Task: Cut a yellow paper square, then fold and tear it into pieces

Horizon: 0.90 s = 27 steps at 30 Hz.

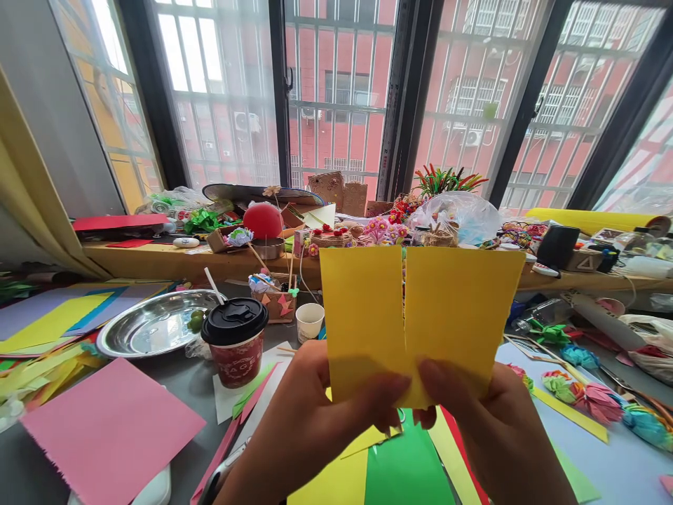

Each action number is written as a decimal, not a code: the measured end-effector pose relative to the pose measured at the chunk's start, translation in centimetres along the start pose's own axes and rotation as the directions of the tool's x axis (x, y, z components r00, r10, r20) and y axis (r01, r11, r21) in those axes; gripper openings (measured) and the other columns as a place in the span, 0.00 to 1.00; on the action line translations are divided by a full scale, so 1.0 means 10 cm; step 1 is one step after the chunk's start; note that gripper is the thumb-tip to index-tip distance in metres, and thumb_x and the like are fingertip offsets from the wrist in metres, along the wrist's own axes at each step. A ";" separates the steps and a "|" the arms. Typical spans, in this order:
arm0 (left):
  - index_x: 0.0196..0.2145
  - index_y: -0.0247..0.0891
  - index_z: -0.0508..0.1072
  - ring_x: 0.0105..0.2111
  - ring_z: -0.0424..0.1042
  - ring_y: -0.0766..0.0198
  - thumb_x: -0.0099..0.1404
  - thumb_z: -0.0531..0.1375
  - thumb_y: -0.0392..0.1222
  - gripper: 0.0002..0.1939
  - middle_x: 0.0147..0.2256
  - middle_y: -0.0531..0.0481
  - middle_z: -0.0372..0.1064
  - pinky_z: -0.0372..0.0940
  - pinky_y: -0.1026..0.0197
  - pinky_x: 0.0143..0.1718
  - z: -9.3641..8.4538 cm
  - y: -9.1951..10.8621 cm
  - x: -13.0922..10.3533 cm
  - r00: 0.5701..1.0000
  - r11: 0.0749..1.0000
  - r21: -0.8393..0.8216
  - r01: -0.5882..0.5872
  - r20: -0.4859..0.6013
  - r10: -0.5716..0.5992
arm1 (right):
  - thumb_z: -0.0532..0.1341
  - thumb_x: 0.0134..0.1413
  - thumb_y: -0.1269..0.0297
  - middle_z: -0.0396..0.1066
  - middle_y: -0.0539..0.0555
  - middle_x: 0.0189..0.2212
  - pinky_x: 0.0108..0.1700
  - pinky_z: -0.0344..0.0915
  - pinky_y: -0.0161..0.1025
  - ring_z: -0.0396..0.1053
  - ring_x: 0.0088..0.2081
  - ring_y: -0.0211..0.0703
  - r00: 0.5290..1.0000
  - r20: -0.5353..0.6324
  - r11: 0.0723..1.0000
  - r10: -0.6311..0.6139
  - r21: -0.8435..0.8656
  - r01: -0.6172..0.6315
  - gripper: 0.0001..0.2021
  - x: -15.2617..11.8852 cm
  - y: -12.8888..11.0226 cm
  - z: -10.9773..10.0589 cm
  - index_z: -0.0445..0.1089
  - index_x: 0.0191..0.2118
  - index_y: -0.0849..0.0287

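Observation:
A sheet of yellow paper (452,301) is held up in front of me, with a slit running from its top edge down past the middle. The two halves still join near the bottom. My left hand (336,407) pinches the lower left part, thumb on the near face and fingers behind. On the lower right, my right hand (473,407) grips the paper the same way, its thumb close to the slit's lower end. Below the hands lie a green sheet (402,463) and more yellow paper (331,480).
At left are a pink sheet (113,428), a lidded cup with a straw (236,358) and a metal plate (137,326). A paper cup (310,322) stands mid-table. Crumpled paper flowers (599,403) lie right. Craft items, including a red ball (263,221), crowd the windowsill (200,263).

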<state>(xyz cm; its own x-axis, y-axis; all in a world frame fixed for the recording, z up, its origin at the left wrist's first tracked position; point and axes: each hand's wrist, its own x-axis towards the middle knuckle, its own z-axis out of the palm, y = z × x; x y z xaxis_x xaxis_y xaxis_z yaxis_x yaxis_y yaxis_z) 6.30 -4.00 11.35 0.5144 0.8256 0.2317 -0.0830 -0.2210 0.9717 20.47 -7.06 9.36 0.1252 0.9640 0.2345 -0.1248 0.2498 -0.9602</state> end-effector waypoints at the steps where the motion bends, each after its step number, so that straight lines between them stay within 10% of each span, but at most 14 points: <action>1: 0.21 0.35 0.73 0.19 0.66 0.70 0.53 0.60 0.37 0.06 0.18 0.54 0.68 0.62 0.71 0.21 0.01 0.00 0.00 1.000 1.000 -0.002 -0.002 -0.015 0.001 | 0.61 0.43 0.57 0.66 0.48 0.13 0.20 0.60 0.32 0.64 0.18 0.36 1.000 -0.021 1.000 -0.003 0.009 0.003 0.12 0.00 0.01 0.01 0.68 0.17 0.58; 8: 0.18 0.34 0.72 0.19 0.66 0.70 0.52 0.61 0.37 0.08 0.17 0.54 0.67 0.62 0.71 0.20 0.08 0.00 -0.02 0.984 0.998 0.049 -0.034 -0.176 0.042 | 0.62 0.43 0.58 0.65 0.48 0.14 0.21 0.60 0.30 0.62 0.18 0.35 0.999 -0.043 0.998 -0.008 0.055 0.010 0.11 0.03 0.04 0.02 0.69 0.18 0.58; 19: 0.20 0.33 0.71 0.21 0.66 0.68 0.54 0.59 0.38 0.08 0.21 0.50 0.68 0.61 0.67 0.22 0.00 -0.01 -0.01 0.998 0.993 -0.111 0.042 0.046 -0.037 | 0.61 0.45 0.60 0.68 0.47 0.16 0.21 0.61 0.28 0.64 0.18 0.33 0.984 0.164 0.989 0.066 0.121 -0.087 0.08 0.01 0.02 -0.03 0.72 0.24 0.57; 27: 0.20 0.34 0.72 0.19 0.64 0.74 0.54 0.60 0.35 0.07 0.17 0.55 0.67 0.59 0.74 0.20 0.08 -0.01 -0.02 0.994 0.986 -0.160 -0.040 -0.103 0.024 | 0.62 0.46 0.63 0.66 0.48 0.13 0.21 0.62 0.27 0.63 0.17 0.32 0.995 0.097 0.958 0.022 0.283 -0.048 0.08 0.02 0.09 0.03 0.72 0.21 0.58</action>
<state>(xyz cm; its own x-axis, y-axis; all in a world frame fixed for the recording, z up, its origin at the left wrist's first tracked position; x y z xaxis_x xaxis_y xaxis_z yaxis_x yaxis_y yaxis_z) 6.91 -4.56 11.13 0.4221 0.8690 0.2582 -0.2388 -0.1682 0.9564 20.08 -6.66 8.58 0.0268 0.9735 0.2272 -0.4043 0.2185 -0.8881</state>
